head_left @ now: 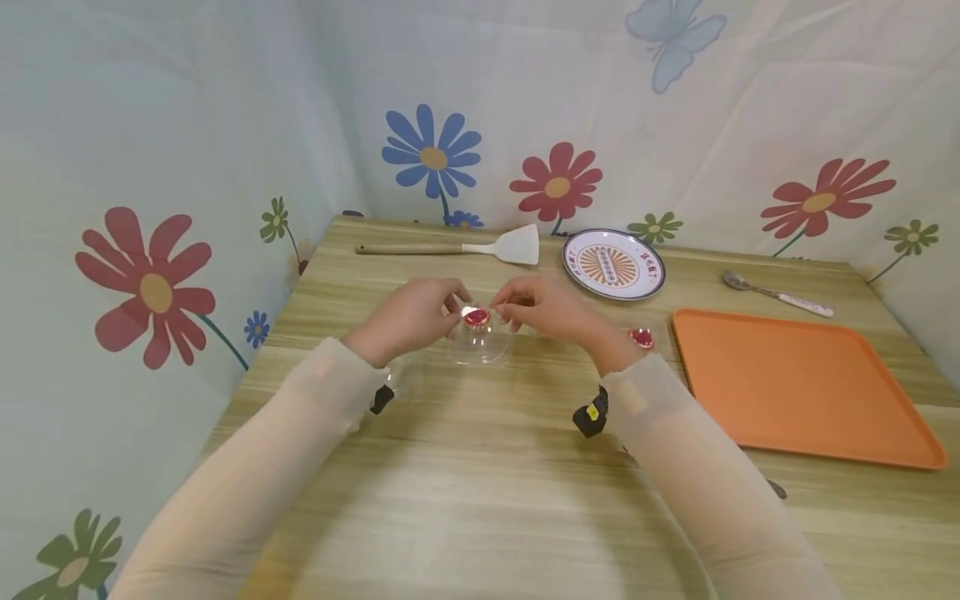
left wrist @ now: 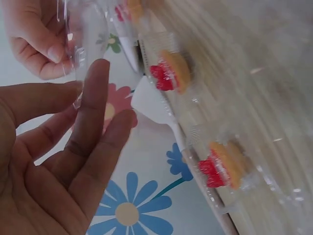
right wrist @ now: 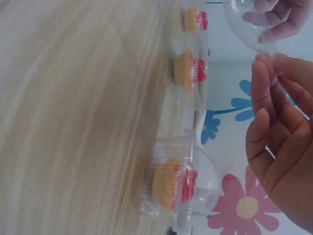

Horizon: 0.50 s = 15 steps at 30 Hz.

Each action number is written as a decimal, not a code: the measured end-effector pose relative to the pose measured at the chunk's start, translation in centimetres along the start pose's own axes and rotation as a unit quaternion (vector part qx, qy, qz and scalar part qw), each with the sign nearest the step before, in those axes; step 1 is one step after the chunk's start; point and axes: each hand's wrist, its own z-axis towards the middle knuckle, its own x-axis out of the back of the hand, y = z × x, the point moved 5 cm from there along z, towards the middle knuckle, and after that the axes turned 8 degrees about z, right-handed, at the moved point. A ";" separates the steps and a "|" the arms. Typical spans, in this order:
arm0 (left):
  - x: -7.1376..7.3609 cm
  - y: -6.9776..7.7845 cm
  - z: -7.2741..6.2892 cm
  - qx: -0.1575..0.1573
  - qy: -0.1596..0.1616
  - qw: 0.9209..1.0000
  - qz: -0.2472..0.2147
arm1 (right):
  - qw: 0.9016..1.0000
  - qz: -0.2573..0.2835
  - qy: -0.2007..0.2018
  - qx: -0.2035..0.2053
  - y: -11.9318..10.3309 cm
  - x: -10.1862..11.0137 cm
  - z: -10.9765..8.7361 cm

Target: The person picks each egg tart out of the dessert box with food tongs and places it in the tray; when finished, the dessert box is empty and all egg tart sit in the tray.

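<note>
Both hands pinch a clear plastic domed lid (head_left: 480,350) above the table. My left hand (head_left: 420,312) grips its left edge between thumb and fingertips. On the opposite edge, my right hand (head_left: 543,308) does the same. Through the plastic shows a red-topped cupcake (head_left: 476,317). The right wrist view has a cupcake (right wrist: 166,183) in a clear box with its domed cover on, nearest that wrist. Farther off there, a second cupcake (right wrist: 185,71) sits in clear plastic, and a third cupcake (right wrist: 192,19) lies beyond it.
At the back lie a white spatula (head_left: 517,246) with a wooden handle and a patterned plate (head_left: 615,264). A spoon (head_left: 780,294) rests behind the orange tray (head_left: 810,383) on the right. Another utensil's dark tip (head_left: 777,489) pokes out beside the right sleeve.
</note>
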 end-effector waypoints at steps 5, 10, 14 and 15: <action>-1.5 -0.4 -0.2 -0.009 -0.035 0.999 0.035 | 0.999 -0.033 -0.039 -0.011 0.7 -1.2 0.1; -2.8 -0.4 -0.5 -0.019 -0.060 0.997 0.035 | 0.994 -0.097 -0.058 -0.005 1.2 -2.0 0.0; -3.5 -0.6 -0.6 -0.027 -0.060 0.996 0.053 | 0.990 -0.130 -0.060 -0.001 1.3 -2.4 0.0; -3.6 -0.6 -0.7 -0.028 -0.059 0.996 0.058 | 0.989 -0.133 -0.060 -0.002 1.3 -2.5 0.0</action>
